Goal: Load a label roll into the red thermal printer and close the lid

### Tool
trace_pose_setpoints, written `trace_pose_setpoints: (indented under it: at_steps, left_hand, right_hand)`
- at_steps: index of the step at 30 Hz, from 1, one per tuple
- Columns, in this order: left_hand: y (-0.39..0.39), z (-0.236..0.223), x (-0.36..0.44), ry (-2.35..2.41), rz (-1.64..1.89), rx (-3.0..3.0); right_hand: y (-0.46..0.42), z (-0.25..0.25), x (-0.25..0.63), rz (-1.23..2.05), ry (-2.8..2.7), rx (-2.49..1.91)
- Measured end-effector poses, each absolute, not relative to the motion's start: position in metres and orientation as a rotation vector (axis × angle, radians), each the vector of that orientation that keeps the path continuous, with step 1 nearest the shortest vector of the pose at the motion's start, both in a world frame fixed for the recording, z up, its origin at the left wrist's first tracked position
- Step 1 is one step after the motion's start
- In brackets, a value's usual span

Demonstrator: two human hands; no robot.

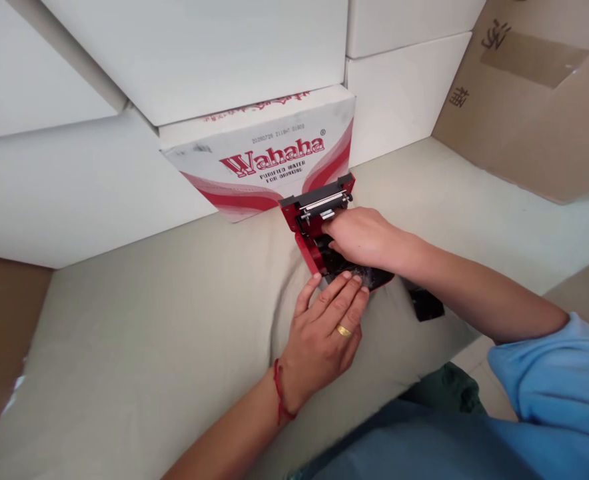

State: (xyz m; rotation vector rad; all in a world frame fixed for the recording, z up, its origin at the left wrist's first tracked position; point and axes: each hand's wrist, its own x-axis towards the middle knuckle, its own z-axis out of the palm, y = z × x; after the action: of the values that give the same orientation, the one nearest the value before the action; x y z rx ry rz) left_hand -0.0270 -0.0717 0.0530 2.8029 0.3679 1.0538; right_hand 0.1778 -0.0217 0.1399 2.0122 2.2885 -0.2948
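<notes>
A small red and black device (310,220) with its lid hinged up lies on a pale green-grey surface (139,347), its metal roller bar showing at the top. My left hand (324,327), with a gold ring and a red wrist string, lies flat and open, fingertips pressing the device's near black edge. My right hand (362,235) reaches in from the right, fingers curled into the device's open middle. What those fingers grip is hidden.
A white and red "Wahaha" water carton (269,157) stands just behind the device. White boxes (404,93) stack behind and left. A brown cardboard box (534,100) leans at the right. A black object (427,303) lies under my right forearm.
</notes>
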Motion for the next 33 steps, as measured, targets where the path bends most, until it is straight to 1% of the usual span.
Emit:
trace_pose_setpoints:
  at_steps: [2, 5, 6, 7, 8, 10, 11, 12, 16, 18, 22, 29, 33]
  left_hand:
    - [-0.073, 0.055, -0.027, 0.392, 1.042, 2.816]
    - [-0.076, 0.059, -0.026, 0.412, 0.996, 2.83]
    - [-0.077, 0.06, -0.025, 0.409, 0.979, 2.838]
    - [-0.077, 0.061, -0.025, 0.403, 0.964, 2.848]
    - [-0.077, 0.063, -0.024, 0.399, 0.954, 2.86]
    - [-0.078, 0.065, -0.023, 0.4, 0.949, 2.872]
    - [-0.078, 0.066, -0.023, 0.404, 0.948, 2.873]
    - [-0.078, 0.067, -0.022, 0.411, 0.945, 2.872]
    - [-0.081, 0.072, -0.022, 0.439, 0.896, 2.879]
    - [-0.082, 0.075, -0.022, 0.444, 0.872, 2.9]
    - [-0.085, 0.08, -0.023, 0.448, 0.833, 2.91]
    - [-0.088, 0.081, -0.017, 0.49, 0.869, 2.894]
    - [-0.086, 0.081, -0.021, 0.471, 0.885, 2.836]
  right_hand:
    - [-0.029, 0.145, 0.186, -0.424, 2.403, 1.969]
    - [-0.046, 0.156, 0.207, -0.827, 2.645, 1.949]
    - [-0.051, 0.159, 0.214, -0.917, 2.711, 2.052]
    - [-0.054, 0.16, 0.22, -0.932, 2.76, 2.234]
    - [-0.055, 0.159, 0.226, -0.856, 2.782, 2.477]
    - [-0.049, 0.153, 0.233, -0.547, 2.753, 2.924]
    - [-0.044, 0.148, 0.235, -0.444, 2.738, 3.028]
    - [-0.037, 0.142, 0.235, -0.437, 2.752, 3.037]
    - [-0.018, 0.124, 0.23, -0.816, 2.944, 2.727]
    - [-0.02, 0.121, 0.227, -0.892, 2.996, 2.682]
    - [-0.045, 0.12, 0.228, -0.89, 3.041, 2.691]
    - [-0.089, 0.097, 0.239, -0.713, 3.228, 2.312]
    - [-0.099, 0.081, 0.24, -0.767, 3.251, 2.242]
